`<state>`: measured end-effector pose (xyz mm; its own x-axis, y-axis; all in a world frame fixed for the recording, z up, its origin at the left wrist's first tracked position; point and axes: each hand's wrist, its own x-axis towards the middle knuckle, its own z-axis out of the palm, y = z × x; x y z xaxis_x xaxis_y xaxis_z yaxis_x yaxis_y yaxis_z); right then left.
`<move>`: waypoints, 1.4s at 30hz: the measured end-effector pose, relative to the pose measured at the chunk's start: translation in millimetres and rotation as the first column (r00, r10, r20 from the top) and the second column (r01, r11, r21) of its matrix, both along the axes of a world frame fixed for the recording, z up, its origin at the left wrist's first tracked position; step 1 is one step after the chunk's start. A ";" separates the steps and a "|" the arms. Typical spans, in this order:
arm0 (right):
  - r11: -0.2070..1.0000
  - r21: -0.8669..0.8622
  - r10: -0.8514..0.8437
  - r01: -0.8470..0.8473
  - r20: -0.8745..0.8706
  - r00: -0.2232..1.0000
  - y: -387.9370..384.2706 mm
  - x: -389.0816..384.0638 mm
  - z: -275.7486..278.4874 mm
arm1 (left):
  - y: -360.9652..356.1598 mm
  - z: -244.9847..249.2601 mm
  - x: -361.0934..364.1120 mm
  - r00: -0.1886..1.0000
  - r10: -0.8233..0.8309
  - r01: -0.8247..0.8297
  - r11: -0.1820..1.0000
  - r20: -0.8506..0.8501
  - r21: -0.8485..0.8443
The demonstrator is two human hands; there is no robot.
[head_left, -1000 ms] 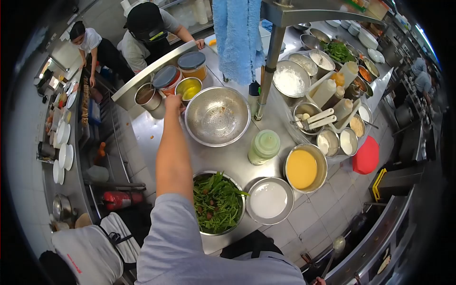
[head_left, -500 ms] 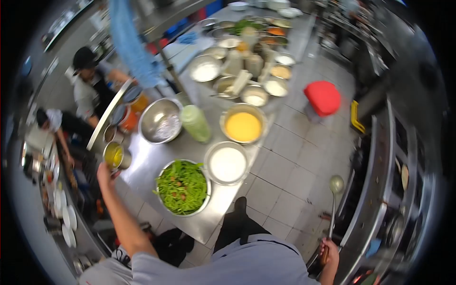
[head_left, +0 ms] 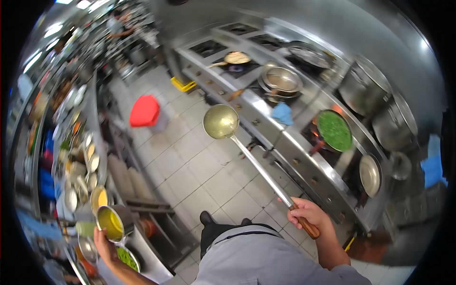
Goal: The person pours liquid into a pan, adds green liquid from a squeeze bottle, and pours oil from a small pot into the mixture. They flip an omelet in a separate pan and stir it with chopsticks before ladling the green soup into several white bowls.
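My right hand (head_left: pixel 308 217) is wrapped round the wooden handle of a long metal ladle (head_left: pixel 221 122). The ladle's bowl is over the floor, left of the stove front. At lower left, my left hand (head_left: pixel 105 247) grips a metal pot (head_left: pixel 126 223) with yellow liquid inside, tilted toward me. Below that pot, partly covered by my arm, is a bowl of green leaves (head_left: pixel 127 259) on the steel counter. Nearest the ladle on the stove are a frying pan of chopped greens (head_left: pixel 335 130) over a flame and a strainer-like metal bowl (head_left: pixel 282 80).
The stove front (head_left: pixel 294 164) runs along my right, with tall stockpots (head_left: pixel 365 85) behind and an empty-looking pan (head_left: pixel 369 175) nearer me. A red-topped bin (head_left: pixel 145 111) stands on the tiled floor. Another person (head_left: pixel 118 27) is far back.
My view has swung right from the counter to the stove. The ladle has come up in front of me, and the pot has moved along with my left hand.
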<state>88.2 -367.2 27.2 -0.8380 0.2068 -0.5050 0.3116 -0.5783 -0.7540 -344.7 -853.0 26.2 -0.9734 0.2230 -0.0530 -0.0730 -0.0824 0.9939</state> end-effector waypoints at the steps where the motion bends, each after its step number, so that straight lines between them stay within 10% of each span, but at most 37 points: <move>1: 0.998 0.003 -0.057 0.057 -0.008 0.998 -1.7 19.9 7.5 | 49.4 2.1 2.3 0.998 -0.061 0.061 0.998 -0.009 0.014; 6: 0.899 0.076 -0.404 0.430 -0.232 0.885 -11.7 87.4 17.9 | 260.5 -8.5 19.4 0.882 -0.470 0.471 0.882 0.037 -0.027; 13: 0.578 0.260 -0.793 0.773 -0.045 0.608 1.4 100.3 -9.4 | 531.6 -41.8 92.0 0.557 -0.817 0.829 0.536 0.146 -0.162; 24: 0.410 0.029 -0.911 0.912 -0.031 0.411 25.9 90.7 -13.8 | 882.3 -81.8 226.4 0.159 -0.910 0.818 0.339 -0.383 -0.464; 31: 0.340 -0.083 -0.939 0.937 -0.072 0.335 35.7 67.0 -15.7 | 937.9 -56.0 289.3 -0.055 -0.782 0.717 0.402 -0.621 -0.569; 42: 0.334 -0.169 -0.942 0.927 -0.083 0.324 43.1 75.4 -4.3 | 947.3 -58.5 318.3 -0.070 -0.687 0.623 0.536 -0.723 -0.570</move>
<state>163.5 -324.2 22.9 -0.1742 0.8701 -0.4610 -0.5760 -0.4697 -0.6690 -26.4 94.3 -32.3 0.1653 0.8144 0.5562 0.7284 -0.4810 0.4879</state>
